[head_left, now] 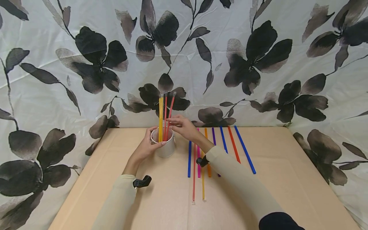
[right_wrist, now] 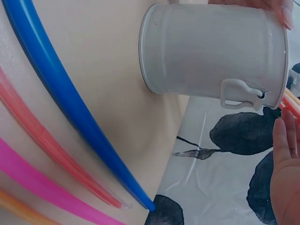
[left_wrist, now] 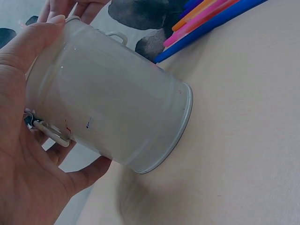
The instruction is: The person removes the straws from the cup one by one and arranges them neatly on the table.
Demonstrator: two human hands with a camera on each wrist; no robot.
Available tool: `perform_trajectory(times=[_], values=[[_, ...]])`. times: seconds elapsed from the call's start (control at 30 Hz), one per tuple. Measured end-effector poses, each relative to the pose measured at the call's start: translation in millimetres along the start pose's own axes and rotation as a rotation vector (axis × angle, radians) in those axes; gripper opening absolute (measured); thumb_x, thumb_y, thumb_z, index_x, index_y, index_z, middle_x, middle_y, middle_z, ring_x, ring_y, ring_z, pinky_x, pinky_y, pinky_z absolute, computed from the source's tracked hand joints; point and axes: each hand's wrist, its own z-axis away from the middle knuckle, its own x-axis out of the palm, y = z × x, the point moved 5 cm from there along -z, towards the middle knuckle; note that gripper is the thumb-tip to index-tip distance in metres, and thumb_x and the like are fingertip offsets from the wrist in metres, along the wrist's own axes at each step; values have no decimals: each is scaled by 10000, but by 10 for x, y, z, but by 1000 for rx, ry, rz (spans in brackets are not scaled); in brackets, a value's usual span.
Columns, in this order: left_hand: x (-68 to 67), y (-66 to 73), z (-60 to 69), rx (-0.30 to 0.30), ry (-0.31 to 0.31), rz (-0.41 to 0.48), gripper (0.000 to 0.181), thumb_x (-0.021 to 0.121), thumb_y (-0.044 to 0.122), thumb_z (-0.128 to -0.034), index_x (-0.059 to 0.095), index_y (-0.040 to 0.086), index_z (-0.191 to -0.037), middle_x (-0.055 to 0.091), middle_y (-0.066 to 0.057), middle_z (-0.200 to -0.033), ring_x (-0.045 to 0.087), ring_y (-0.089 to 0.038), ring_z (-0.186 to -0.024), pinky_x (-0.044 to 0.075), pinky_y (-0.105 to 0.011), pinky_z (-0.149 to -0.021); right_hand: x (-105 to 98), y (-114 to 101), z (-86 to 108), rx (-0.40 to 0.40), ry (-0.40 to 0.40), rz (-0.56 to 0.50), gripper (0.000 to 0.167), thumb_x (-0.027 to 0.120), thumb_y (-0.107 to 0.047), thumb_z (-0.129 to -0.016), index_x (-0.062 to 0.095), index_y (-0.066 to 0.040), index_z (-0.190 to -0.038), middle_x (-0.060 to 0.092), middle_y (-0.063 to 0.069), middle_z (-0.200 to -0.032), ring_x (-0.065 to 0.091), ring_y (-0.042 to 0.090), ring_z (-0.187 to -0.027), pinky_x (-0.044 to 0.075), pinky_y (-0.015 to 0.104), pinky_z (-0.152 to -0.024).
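Note:
My left hand (head_left: 145,145) grips the side of a white metal bucket (left_wrist: 112,98) that stands on the table, its thumb near the rim. Yellow straws (head_left: 160,118) and two red straws stand upright in the bucket, with clear wrapping at their tops. At its right, my right hand (head_left: 184,127) has its fingers at the right-hand red straw (head_left: 171,107), which leans to the right and seems pinched between them. The right wrist view shows part of that hand (right_wrist: 288,183) below the bucket's rim; its fingertips' hold is mostly cut off there.
On the wooden table (head_left: 161,198), several loose straws lie right of the bucket: a blue straw (head_left: 189,159), a wrapped red one (head_left: 194,179), a pink one (head_left: 198,169), a wrapped yellow one (head_left: 203,188), and another blue straw (head_left: 245,150). Behind hangs a floral cloth (head_left: 201,105).

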Motion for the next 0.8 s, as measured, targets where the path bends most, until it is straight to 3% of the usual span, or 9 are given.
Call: perform_trajectory(times=[0.33, 0.53, 0.8], values=[[-23, 20, 39, 31, -20, 10, 944, 801, 311, -884, 167, 161, -1567, 247, -140, -1629, 191, -351, -1537, 157, -642, -1214, -74, -105, 58, 3, 53, -19, 366, 632, -85, -1004, 645, -122, -1368, 564, 23, -1338, 621, 237, -1242, 543, 378, -1000], [-32, 12, 58, 14, -17, 5, 897, 801, 331, -884, 200, 241, -1544, 254, -126, -1624, 187, -332, -1539, 152, -635, -1218, -171, -218, 96, -57, 99, -31, 372, 616, -44, -1004, 634, -92, -1372, 534, 41, -1377, 626, 245, -1242, 540, 331, -998], [-41, 0, 61, 0, -24, 4, 921, 796, 328, -886, 180, 191, -1556, 247, -157, -1622, 188, -353, -1534, 145, -636, -1218, -321, -407, 154, -139, 166, -32, 365, 599, -22, -1007, 625, -53, -1370, 546, 80, -1361, 645, 253, -1197, 527, 319, -1017]])
